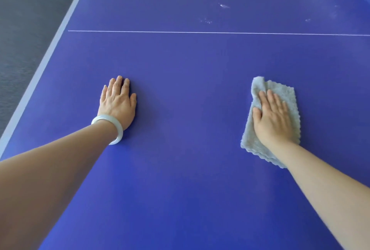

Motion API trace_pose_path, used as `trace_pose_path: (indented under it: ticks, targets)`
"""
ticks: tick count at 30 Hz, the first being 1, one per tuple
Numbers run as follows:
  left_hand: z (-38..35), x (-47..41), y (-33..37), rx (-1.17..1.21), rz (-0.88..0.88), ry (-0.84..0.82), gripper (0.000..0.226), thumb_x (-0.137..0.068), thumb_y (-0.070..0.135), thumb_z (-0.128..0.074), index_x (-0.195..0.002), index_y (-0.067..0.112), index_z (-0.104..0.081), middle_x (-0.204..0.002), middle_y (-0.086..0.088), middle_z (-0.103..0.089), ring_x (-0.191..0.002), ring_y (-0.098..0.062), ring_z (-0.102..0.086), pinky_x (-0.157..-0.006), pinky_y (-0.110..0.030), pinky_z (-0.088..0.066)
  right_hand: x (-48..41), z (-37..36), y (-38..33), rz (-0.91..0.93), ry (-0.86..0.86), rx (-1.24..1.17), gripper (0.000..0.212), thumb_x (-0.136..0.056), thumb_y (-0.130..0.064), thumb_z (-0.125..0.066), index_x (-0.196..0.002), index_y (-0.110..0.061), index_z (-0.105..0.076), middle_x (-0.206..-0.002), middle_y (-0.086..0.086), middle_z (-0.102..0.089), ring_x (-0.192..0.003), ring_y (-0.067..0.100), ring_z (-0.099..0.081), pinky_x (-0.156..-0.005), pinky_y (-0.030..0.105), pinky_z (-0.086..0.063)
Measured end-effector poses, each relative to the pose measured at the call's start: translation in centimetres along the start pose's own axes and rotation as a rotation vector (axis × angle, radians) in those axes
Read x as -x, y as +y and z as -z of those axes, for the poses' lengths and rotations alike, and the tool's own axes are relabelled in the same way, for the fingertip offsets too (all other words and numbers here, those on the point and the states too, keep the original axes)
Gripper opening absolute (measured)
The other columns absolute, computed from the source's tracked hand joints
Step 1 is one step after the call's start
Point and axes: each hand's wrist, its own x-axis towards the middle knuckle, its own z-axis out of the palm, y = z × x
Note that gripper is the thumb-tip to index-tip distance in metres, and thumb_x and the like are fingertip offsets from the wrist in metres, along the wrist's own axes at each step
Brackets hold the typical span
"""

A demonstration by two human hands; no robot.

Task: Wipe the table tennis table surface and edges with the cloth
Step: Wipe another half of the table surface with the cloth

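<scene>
The blue table tennis table (190, 69) fills the view, with a thin white line (200, 32) running across it. A folded grey cloth (284, 97) lies flat on the surface at the right. My right hand (273, 117) presses down on the cloth with straight fingers. My left hand (118, 102) rests flat on the bare table at the left, fingers straight, a pale bangle (109, 127) on its wrist.
The table's white left edge (50, 49) runs diagonally, with dark grey floor (24, 29) beyond it. Whitish smudges (224, 6) and specks mark the surface beyond the white line, more of them toward the far right.
</scene>
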Motion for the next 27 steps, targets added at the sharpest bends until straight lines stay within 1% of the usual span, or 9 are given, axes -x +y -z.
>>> trace_pose_path:
  ticks: [4,6,12,15,17,19,22,25,27]
  targets:
    - [0.4,1.4,2.6,0.020,0.006,0.000,0.056,-0.105,0.029,-0.031,-0.156,0.009,-0.019,-0.161,-0.014,-0.019,-0.150,-0.030,-0.010,-0.122,-0.044,-0.007,3.3,-0.3,-1.3,-0.004,0.011,-0.039,0.061,-0.104,-0.038,-0.009,-0.160,-0.016,-0.002,-0.168,0.003,0.005,-0.155,0.016,0.007,-0.126,0.038,0.004]
    - [0.2,3.6,6.1,0.046,-0.096,-0.046,0.059,-0.105,0.030,-0.033,-0.157,0.010,-0.015,-0.163,-0.012,-0.015,-0.152,-0.029,-0.006,-0.123,-0.042,-0.005,7.7,-0.4,-1.0,0.094,0.000,-0.036,0.059,-0.105,-0.038,-0.005,-0.160,-0.017,0.001,-0.168,0.002,0.008,-0.154,0.014,0.011,-0.126,0.038,0.004]
    - [-2.5,16.4,16.1,-0.004,-0.462,-0.226,0.070,-0.101,0.054,-0.019,-0.155,0.024,0.016,-0.161,-0.001,0.028,-0.146,-0.021,0.032,-0.118,-0.049,0.019,15.0,-0.6,4.0,0.402,-0.027,0.024,0.058,-0.107,-0.038,-0.022,-0.159,-0.015,-0.019,-0.168,0.001,-0.011,-0.155,0.015,-0.007,-0.124,0.043,-0.015]
    - [-3.8,19.1,17.1,-0.056,-0.475,-0.316,0.078,-0.097,0.064,-0.015,-0.147,0.028,0.033,-0.152,0.003,0.045,-0.138,-0.019,0.045,-0.110,-0.051,0.031,10.9,-0.2,4.1,0.178,-0.008,0.006,0.059,-0.105,-0.039,-0.016,-0.160,-0.019,-0.009,-0.168,-0.001,-0.002,-0.155,0.013,0.002,-0.126,0.038,-0.004]
    - [-3.9,18.8,17.1,-0.082,-0.467,-0.328,0.079,-0.097,0.065,-0.016,-0.143,0.030,0.038,-0.149,0.005,0.048,-0.136,-0.018,0.046,-0.108,-0.050,0.034,8.2,-0.4,2.6,-0.054,0.018,-0.003,0.060,-0.105,-0.038,-0.016,-0.161,-0.019,-0.005,-0.169,0.001,0.001,-0.155,0.016,0.003,-0.126,0.039,0.001]
    - [-3.7,18.6,17.1,-0.086,-0.466,-0.360,0.079,-0.097,0.065,-0.018,-0.141,0.031,0.038,-0.148,0.006,0.048,-0.137,-0.019,0.046,-0.108,-0.050,0.033,7.5,-0.5,-0.3,-0.144,0.036,-0.035,0.059,-0.106,-0.034,-0.019,-0.161,-0.017,-0.006,-0.169,0.004,-0.001,-0.155,0.021,0.000,-0.126,0.040,0.000]
    - [-3.2,18.2,17.3,-0.069,-0.462,-0.437,0.083,-0.096,0.061,-0.025,-0.136,0.033,0.043,-0.150,0.007,0.046,-0.131,-0.015,0.051,-0.108,-0.049,0.033,10.8,-1.3,-4.6,0.160,0.031,-0.082,0.058,-0.105,-0.032,-0.016,-0.160,-0.017,-0.012,-0.168,0.003,-0.006,-0.155,0.019,-0.001,-0.126,0.038,0.000]
    - [-2.8,17.9,17.0,-0.040,-0.466,-0.493,0.091,-0.094,0.062,-0.032,-0.140,0.032,0.040,-0.147,0.010,0.050,-0.128,-0.012,0.054,-0.110,-0.048,0.032,12.7,-0.7,-1.5,0.515,-0.022,-0.051,0.059,-0.103,-0.034,-0.015,-0.158,-0.015,-0.025,-0.166,0.001,-0.017,-0.154,0.016,-0.010,-0.125,0.038,-0.010]
    - [-2.9,17.9,16.9,-0.029,-0.466,-0.507,0.093,-0.093,0.065,-0.034,-0.145,0.031,0.035,-0.145,0.011,0.052,-0.130,-0.012,0.052,-0.112,-0.049,0.030,11.4,-0.3,3.7,0.451,0.009,-0.056,0.056,-0.103,-0.032,-0.027,-0.156,-0.013,-0.031,-0.163,0.003,-0.025,-0.152,0.019,-0.020,-0.124,0.037,-0.012]
